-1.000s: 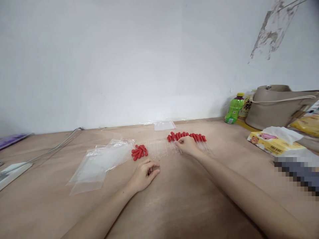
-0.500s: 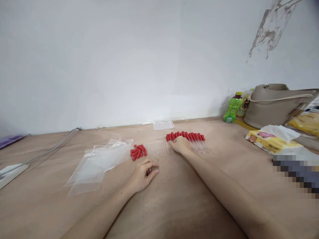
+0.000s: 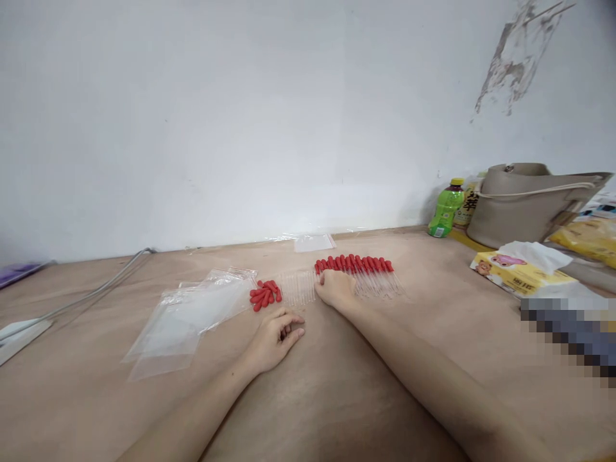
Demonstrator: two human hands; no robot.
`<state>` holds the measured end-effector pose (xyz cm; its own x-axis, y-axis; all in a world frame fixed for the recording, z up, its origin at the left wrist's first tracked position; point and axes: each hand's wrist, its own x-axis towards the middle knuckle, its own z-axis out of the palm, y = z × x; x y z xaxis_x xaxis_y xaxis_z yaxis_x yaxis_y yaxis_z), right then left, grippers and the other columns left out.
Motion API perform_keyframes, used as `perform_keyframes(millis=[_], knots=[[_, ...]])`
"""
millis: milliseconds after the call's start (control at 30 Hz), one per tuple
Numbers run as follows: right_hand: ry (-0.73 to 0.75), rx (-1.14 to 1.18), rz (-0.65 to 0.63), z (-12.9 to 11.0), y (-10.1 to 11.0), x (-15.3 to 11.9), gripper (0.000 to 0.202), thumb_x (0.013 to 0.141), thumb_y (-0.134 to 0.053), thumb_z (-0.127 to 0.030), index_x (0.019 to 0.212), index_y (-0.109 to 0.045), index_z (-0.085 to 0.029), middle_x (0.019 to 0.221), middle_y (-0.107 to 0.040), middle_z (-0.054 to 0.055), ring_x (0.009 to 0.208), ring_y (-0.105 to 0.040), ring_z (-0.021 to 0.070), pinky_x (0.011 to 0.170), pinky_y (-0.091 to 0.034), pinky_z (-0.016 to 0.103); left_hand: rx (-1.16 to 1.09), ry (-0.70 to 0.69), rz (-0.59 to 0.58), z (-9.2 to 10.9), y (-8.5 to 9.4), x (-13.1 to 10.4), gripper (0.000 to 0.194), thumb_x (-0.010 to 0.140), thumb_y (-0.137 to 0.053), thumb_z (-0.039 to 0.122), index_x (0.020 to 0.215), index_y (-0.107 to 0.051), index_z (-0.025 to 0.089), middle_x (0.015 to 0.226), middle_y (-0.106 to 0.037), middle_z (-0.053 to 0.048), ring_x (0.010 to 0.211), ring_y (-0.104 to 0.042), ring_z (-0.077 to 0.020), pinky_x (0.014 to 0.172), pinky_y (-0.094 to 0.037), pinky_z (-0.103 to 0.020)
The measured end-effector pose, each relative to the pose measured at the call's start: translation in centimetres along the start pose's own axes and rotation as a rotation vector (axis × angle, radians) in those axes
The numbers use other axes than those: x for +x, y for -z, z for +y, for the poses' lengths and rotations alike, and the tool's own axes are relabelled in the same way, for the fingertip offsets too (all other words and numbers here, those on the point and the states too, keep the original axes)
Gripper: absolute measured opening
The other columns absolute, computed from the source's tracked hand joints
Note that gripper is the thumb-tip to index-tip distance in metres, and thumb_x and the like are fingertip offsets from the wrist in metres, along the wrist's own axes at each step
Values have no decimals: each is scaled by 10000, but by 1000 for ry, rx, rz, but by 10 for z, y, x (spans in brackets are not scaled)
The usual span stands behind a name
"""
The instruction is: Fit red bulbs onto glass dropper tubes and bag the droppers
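A row of droppers (image 3: 353, 264), glass pipettes with red rubber bulbs, lies side by side on the table with bulbs toward the wall. At the left end of this row is my right hand (image 3: 337, 286), its fingers closed on a dropper that the hand mostly covers. Left of it lie bare glass tubes (image 3: 297, 287) in a line. A small heap of loose red rubber bulbs (image 3: 265, 294) sits beside the tubes. Nearer to me, my left hand (image 3: 275, 339) rests on the table with fingers loosely curved and thumb apart, holding nothing.
Clear plastic zip bags (image 3: 185, 321) are spread on the left, with another bag (image 3: 312, 242) by the wall. A grey cable (image 3: 103, 285) runs at far left. On the right stand a green bottle (image 3: 446, 208), a beige handbag (image 3: 514, 208) and a yellow tissue box (image 3: 522, 276).
My right hand has moved left along the row, to its left end. My left hand stays in place. The view has shifted slightly.
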<state>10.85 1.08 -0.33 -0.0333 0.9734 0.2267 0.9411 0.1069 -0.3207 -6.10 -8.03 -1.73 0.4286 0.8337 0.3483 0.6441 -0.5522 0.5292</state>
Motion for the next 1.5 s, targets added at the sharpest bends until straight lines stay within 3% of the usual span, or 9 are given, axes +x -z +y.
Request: perform_keyframes(millis=[433, 667, 767, 867, 1000, 1067, 1167, 1333, 1500], knots=[[19, -64, -100, -18, 1, 0, 237, 750, -454, -223, 828, -653, -122, 868, -648, 165, 808, -609, 243, 652, -419, 305, 3, -6, 2, -1, -1, 0, 156, 808, -482, 249, 900, -597, 194, 826, -554, -27, 636, -491, -121, 591, -420, -243], [27, -26, 4, -5, 8, -15, 305, 836, -353, -275, 926, -571, -82, 851, -632, 163, 799, -593, 234, 659, -397, 293, 2, -12, -4, 0, 0, -1, 152, 808, -482, 228, 907, -594, 200, 842, -554, -31, 641, -493, -126, 591, -421, -245], [208, 75, 149, 19, 7, -30, 257, 860, -314, -247, 885, -533, -115, 818, -622, 103, 776, -573, 192, 712, -378, 294, 18, -22, 21, 4, -1, -3, 160, 809, -482, 233, 925, -589, 202, 864, -559, -37, 667, -506, -135, 606, -424, -251], [444, 189, 288, 48, 4, -51, 231, 865, -323, -235, 840, -530, -136, 799, -613, 77, 762, -559, 176, 763, -367, 328, 61, 3, 160, 3, 5, -2, 144, 810, -481, 259, 880, -589, 195, 867, -565, -46, 782, -519, -170, 686, -421, -283], [630, 271, 386, 75, 5, -77, 245, 859, -349, -201, 1042, -506, -158, 941, -604, 85, 871, -544, 183, 772, -405, 323, 129, 181, 402, -14, 33, 13, 164, 797, -474, 301, 718, -572, 196, 740, -573, -31, 720, -520, -181, 641, -401, -286], [670, 290, 378, 81, 7, -83, 270, 855, -356, -190, 1086, -494, -175, 943, -603, 78, 884, -543, 181, 765, -426, 321, 189, 295, 419, -28, 50, 25, 136, 749, -524, 304, 674, -582, 207, 740, -591, -37, 729, -523, -199, 624, -387, -287], [685, 323, 327, 81, 10, -85, 287, 855, -351, -188, 1100, -501, -195, 922, -607, 68, 879, -550, 174, 757, -449, 318, 220, 345, 422, -49, 66, 43, 101, 644, -623, 318, 631, -611, 219, 726, -593, -61, 778, -521, -247, 625, -366, -302], [667, 340, 237, 78, 12, -83, 301, 864, -339, -210, 1116, -504, -206, 868, -606, 60, 832, -557, 168, 718, -463, 306, 220, 445, 426, -68, 62, 63, 219, 462, -736, 383, 518, -603, 219, 589, -555, -75, 781, -503, -309, 564, -309, -290], [672, 335, 238, 78, 11, -83, 273, 860, -351, -204, 1063, -534, -205, 847, -605, 55, 816, -560, 162, 703, -459, 291, 140, 505, 391, -76, 56, 72, 243, 435, -751, 324, 422, -535, 213, 426, -487, -22, 633, -524, -249, 515, -275, -254]])
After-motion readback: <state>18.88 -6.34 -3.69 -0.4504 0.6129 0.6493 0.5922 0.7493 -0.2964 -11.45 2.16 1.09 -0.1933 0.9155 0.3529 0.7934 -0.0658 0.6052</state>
